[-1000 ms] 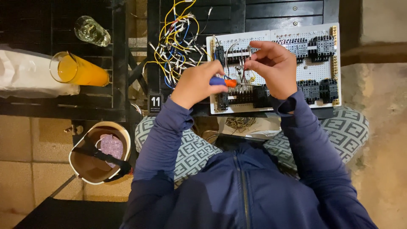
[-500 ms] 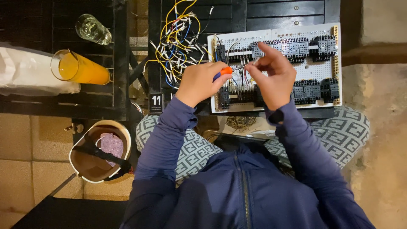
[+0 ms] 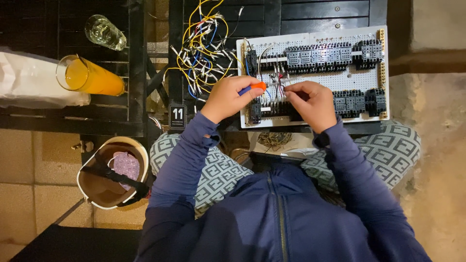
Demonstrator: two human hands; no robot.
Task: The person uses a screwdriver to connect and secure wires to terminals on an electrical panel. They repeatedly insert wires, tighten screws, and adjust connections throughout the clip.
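A white perforated panel (image 3: 359, 77) carrying rows of black terminal blocks and relays lies on a dark slatted table. My left hand (image 3: 227, 98) grips a small screwdriver with an orange and blue handle (image 3: 254, 88), its tip pointing at the wiring in the panel's left half. My right hand (image 3: 310, 102) rests just right of it, fingers pinched on thin wires (image 3: 277, 82) near the lower row of blocks. A tangle of loose yellow, blue and white wires (image 3: 201, 46) lies left of the panel.
A glass of orange juice (image 3: 87, 76) and a clear glass (image 3: 104, 32) stand on the table at left, beside a white bag (image 3: 29, 82). A small numbered black sign (image 3: 177, 116) is at the table edge. An open bag (image 3: 114, 172) sits on the tiled floor.
Both hands shifted slightly. My right hand dropped from the upper block row to the lower wires, and the screwdriver now points more toward the panel's middle.
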